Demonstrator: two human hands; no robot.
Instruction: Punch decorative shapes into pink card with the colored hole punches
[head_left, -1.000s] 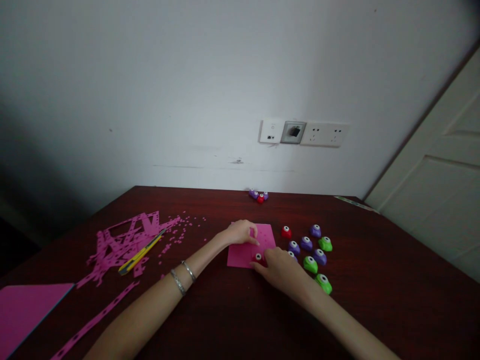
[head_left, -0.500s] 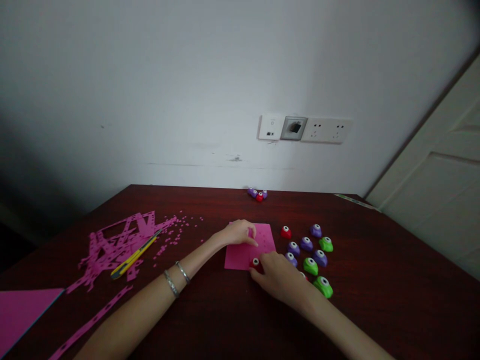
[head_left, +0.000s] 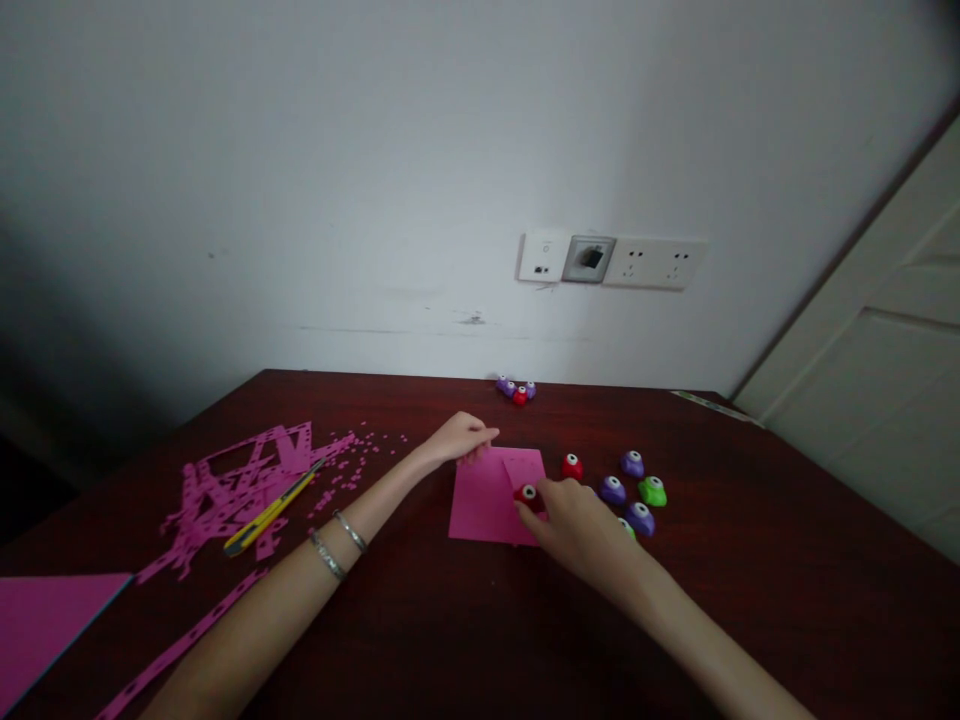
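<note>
Since half a second ago, the left hand (head_left: 455, 438) has shifted toward about 10 o'clock, and the right hand (head_left: 581, 525) has gone slightly toward 1 o'clock, together with the red punch (head_left: 527, 495). Now the left hand is half curled at the 11 o'clock edge of the pink sheet (head_left: 476, 510); whether its fingers pinch the paper, I cannot tell. The right hand grasps the red punch over the 3 o'clock side of this sheet. Counted from the sheet, purple punches (head_left: 612, 489) lie near 3 o'clock, and the yellow cutter (head_left: 270, 512) lies near 9 o'clock.
</note>
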